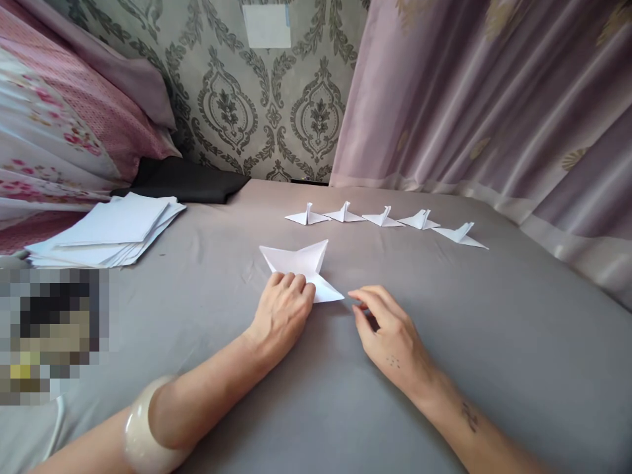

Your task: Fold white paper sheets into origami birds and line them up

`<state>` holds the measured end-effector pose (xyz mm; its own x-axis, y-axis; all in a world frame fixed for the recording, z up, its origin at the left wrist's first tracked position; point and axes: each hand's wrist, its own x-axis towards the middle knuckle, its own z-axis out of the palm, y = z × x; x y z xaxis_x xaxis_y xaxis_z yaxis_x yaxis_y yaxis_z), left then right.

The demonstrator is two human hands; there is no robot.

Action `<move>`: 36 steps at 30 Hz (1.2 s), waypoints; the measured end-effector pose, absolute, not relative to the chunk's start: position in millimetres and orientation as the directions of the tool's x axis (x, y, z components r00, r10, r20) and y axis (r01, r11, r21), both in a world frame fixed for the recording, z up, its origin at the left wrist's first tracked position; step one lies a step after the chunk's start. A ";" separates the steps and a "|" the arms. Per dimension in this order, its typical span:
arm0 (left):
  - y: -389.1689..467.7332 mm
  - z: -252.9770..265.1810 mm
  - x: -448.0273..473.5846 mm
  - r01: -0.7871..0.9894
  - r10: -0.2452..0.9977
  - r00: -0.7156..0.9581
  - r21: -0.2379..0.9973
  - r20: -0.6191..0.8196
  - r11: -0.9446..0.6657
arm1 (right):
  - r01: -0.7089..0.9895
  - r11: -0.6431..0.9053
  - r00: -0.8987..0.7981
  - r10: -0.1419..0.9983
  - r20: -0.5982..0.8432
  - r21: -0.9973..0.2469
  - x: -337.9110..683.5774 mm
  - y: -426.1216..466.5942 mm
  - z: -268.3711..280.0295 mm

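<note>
A white sheet of folded paper (299,260) shaped like a pointed star lies in the middle of the grey cloth. My left hand (282,313) has its fingers curled over the near left part of it, and that part is hidden beneath the knuckles. To the right, my right hand (388,329) hovers just off the paper's right tip. Its thumb and forefinger are bent and a little apart, with nothing visible between them. A pale bangle (141,431) sits on my left forearm.
Several small folded paper figures (345,214) stand in a row farther back on the grey cloth (494,355). A stack of white paper (111,224) lies at the left, before a black folded item (185,181). Curtains (444,99) hang at the right.
</note>
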<state>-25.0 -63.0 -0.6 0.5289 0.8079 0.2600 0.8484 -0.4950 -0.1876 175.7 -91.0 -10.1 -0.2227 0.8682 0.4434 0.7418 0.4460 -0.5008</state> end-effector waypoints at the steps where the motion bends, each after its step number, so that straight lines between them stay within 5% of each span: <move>1: -64.7 0.0 -23.6 0.844 0.809 0.537 -0.171 0.238 -0.509 | 0.745 0.452 -0.247 0.870 0.427 -0.491 175.4 -92.0 -9.9; 13: -64.8 1.2 -21.7 0.815 0.801 0.575 -0.023 0.166 -0.579 | 0.816 0.413 -0.346 0.909 0.230 -0.404 172.7 -92.8 -9.4; 19: -59.4 19.7 -10.6 0.816 0.819 0.574 -0.086 0.012 -0.571 | 0.799 0.390 -0.324 0.921 0.218 -0.457 172.4 -86.5 -9.0; 26: -48.2 23.9 -0.7 0.726 0.739 0.673 -0.188 0.000 -0.661 | 0.773 0.357 -0.288 0.934 0.211 -0.525 173.8 -84.4 -10.0; 36: -44.9 23.9 -6.9 0.743 0.751 0.660 -0.142 -0.008 -0.654 | 0.812 0.469 -0.418 0.883 0.214 -0.348 172.6 -88.7 -4.8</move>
<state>-6.9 -44.9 23.9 0.6601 0.7511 -0.0082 0.7427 -0.6543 -0.1423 172.6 -88.7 -4.8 -0.4182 0.8827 0.2142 0.8117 0.4691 -0.3480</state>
